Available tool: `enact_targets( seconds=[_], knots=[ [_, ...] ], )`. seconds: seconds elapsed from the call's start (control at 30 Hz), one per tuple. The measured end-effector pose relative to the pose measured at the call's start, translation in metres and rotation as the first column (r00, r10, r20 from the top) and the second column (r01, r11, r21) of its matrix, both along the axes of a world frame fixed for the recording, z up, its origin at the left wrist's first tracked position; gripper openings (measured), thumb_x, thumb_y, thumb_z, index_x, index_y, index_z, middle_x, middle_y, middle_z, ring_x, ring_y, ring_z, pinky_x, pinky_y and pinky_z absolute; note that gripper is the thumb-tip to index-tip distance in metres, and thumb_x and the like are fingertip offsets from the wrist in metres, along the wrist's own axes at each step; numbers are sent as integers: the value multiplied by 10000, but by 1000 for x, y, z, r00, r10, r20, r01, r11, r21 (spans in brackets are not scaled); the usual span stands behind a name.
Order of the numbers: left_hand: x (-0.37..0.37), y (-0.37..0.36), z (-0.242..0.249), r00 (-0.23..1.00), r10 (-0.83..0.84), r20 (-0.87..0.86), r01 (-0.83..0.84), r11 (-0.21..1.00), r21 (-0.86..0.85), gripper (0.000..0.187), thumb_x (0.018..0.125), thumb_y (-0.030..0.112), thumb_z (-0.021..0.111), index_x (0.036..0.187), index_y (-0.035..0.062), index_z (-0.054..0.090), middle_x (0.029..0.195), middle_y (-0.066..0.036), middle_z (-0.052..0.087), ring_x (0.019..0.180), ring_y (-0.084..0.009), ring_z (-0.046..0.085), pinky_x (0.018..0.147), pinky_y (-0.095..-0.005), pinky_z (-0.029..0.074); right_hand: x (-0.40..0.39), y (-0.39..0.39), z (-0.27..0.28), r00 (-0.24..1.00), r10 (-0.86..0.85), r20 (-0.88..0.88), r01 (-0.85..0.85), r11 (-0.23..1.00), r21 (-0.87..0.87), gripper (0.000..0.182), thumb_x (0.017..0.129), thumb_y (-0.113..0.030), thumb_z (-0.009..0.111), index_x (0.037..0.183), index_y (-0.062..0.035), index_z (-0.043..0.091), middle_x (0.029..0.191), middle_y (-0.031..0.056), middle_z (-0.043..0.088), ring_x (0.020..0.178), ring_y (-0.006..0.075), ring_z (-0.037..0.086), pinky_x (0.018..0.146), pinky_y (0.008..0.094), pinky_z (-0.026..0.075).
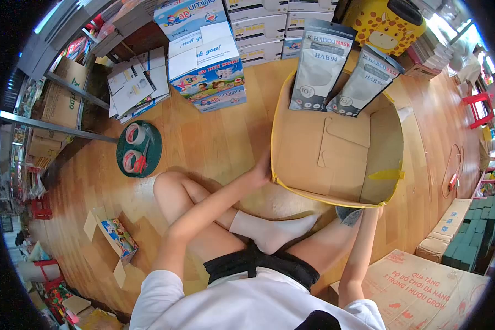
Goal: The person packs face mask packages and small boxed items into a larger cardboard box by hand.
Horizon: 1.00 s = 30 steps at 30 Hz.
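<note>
A large cardboard box [327, 148] with yellow tape along its rim is held tilted above my lap, its inside facing me. Two mask packets, a larger one [320, 66] and a smaller one [366, 80], stand upright at its far end. My left hand [263, 169] is at the box's left wall, its fingers mostly hidden behind the cardboard. The right forearm reaches up to the near right corner of the box, where the hand is hidden beneath it. Grey cloth [347, 215] shows just under the near edge.
A green tray [139, 148] with tape rolls sits on the floor at the left. Stacked cartons [206, 60] stand ahead. A small open box [113, 242] lies at the lower left, and a large flat carton [412, 286] at the lower right.
</note>
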<state>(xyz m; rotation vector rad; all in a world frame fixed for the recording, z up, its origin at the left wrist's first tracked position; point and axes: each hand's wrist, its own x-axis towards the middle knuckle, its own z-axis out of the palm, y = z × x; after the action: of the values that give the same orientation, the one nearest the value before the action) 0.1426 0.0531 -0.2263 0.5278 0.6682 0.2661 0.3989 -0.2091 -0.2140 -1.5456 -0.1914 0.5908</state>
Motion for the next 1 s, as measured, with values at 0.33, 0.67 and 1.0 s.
enact_targets(
  seconds=[0.33, 0.67, 1.0],
  knots=[
    [23, 20, -7, 999, 0, -32, 6, 983, 185, 692, 979, 476, 474, 1459, 9, 300, 1492, -160, 337, 1370, -294, 339, 1137, -394, 275, -34, 2, -2, 887, 132, 443, 4, 956, -292, 531, 904, -300, 608, 1310, 19, 489, 1297, 192, 527, 1198, 331, 489, 999, 457, 406],
    [-75, 163, 104, 695, 692, 196, -14, -259, 966, 832, 840, 372, 727, 1450, 8, 292, 1483, -227, 295, 1366, -323, 313, 1120, -419, 272, -122, 7, -60, 598, 362, 715, 391, 647, -655, 652, 863, -255, 643, 1403, 1, 384, 1450, 246, 340, 1331, 438, 320, 1076, 532, 323],
    [-135, 267, 122, 932, 250, -263, -111, 887, 448, 1277, 603, 758, 722, 1542, 207, 56, 1544, -271, 62, 1365, -525, 205, 1063, -618, 296, -277, 43, -12, 495, 763, 415, -258, 586, -768, 606, 841, -217, 655, 1386, -64, 437, 1528, 263, 217, 1385, 514, 197, 1066, 663, 227]
  ],
)
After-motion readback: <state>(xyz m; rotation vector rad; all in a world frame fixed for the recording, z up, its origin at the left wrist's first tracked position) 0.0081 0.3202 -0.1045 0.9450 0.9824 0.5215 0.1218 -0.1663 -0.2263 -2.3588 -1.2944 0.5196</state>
